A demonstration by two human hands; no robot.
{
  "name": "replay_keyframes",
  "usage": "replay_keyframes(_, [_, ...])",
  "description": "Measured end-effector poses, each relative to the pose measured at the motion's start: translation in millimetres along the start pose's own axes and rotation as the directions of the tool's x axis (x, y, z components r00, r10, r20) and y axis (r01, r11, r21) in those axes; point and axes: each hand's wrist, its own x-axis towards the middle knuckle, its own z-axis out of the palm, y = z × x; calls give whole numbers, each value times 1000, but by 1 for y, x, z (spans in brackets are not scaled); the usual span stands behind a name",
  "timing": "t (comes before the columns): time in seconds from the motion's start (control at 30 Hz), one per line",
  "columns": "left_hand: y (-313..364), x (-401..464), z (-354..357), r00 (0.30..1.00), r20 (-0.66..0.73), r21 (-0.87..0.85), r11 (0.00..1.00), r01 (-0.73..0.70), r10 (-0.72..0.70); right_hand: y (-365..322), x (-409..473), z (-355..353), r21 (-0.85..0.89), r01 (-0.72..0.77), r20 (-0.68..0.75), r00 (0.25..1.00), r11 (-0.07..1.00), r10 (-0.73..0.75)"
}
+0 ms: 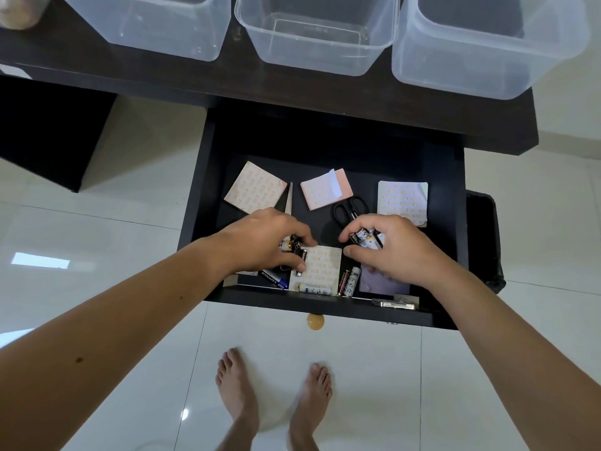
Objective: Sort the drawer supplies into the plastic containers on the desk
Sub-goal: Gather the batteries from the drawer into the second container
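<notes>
The open dark drawer (201, 177) holds sticky-note pads (255, 187), black scissors (349, 209), a blue marker (274, 278) and loose batteries (349, 281). My left hand (260, 242) grips several batteries near the drawer's front left, over a pad (323, 265). My right hand (390, 249) holds a bunch of batteries (366, 239) at the front right. Three clear plastic containers stand on the desk above: left (156, 30), middle (312, 50), right (471, 66).
A purple pad (380, 281) lies under my right hand, and a metal stapler-like item (395, 304) sits at the drawer's front edge. A black bin (484, 236) stands right of the drawer. My bare feet (273, 395) stand on white floor tiles.
</notes>
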Motion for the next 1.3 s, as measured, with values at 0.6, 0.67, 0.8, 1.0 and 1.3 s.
replay_keyframes(0.6, [-6,-1,1,994,-91,-256,966,33,-58,13,-5,3,-333,-98,73,989,938,129])
replay_keyframes(0.67, [-3,-2,-2,990,-116,-314,948,45,-85,13,-3,3,-330,-103,69,989,938,133])
replay_keyframes(0.8, [-3,-3,-3,984,-125,-418,906,62,-125,10,-6,2,-300,-72,87,991,951,103])
replay_keyframes(1.0, [-3,-4,-3,991,-78,-565,824,48,-110,-1,-11,-2,-50,-39,67,997,998,43])
replay_keyframes(1.3, [3,-2,-5,984,56,-661,733,164,-170,-8,-8,-6,310,-115,118,990,944,82])
